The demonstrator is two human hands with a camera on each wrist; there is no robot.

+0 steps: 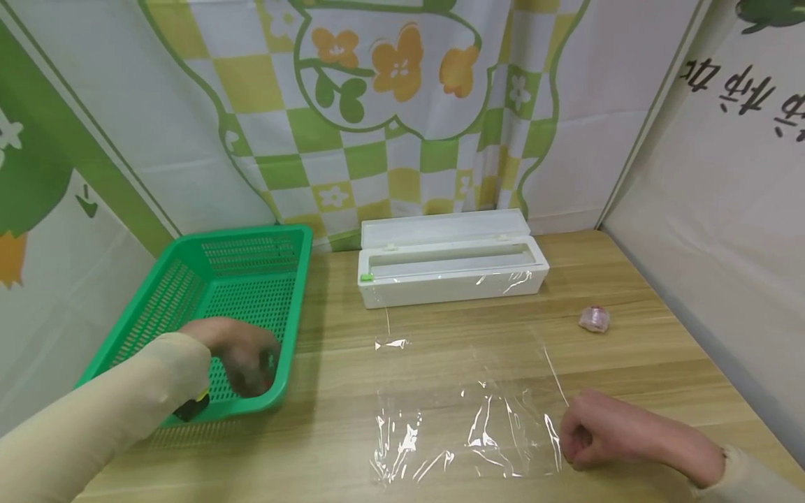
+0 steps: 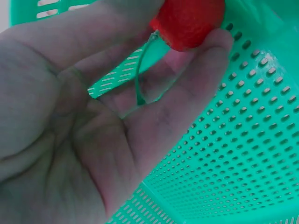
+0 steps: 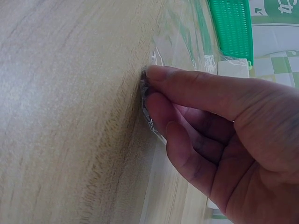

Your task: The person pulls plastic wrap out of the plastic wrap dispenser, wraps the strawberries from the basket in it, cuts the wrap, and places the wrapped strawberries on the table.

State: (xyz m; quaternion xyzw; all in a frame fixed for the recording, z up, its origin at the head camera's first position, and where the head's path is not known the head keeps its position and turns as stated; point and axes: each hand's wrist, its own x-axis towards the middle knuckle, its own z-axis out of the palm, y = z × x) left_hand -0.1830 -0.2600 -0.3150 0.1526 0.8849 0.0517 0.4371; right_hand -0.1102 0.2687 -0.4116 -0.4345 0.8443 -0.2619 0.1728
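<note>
My left hand (image 1: pixel 242 356) reaches into the green perforated basket (image 1: pixel 189 293) at the left. In the left wrist view its fingertips (image 2: pixel 205 42) hold a small red fruit (image 2: pixel 189 18) with a thin green stem (image 2: pixel 140 74) over the basket floor (image 2: pixel 243 140). A sheet of clear cling film (image 1: pixel 468 412) lies flat on the wooden table (image 1: pixel 629 279). My right hand (image 1: pixel 588 436) pinches the film's right edge (image 3: pixel 149 100) between thumb and forefinger, against the tabletop.
A white cling-film dispenser box (image 1: pixel 449 262) with its lid open stands behind the sheet. A small pinkish wrapped lump (image 1: pixel 594 318) lies at the right. Printed cloth walls close in the back and both sides.
</note>
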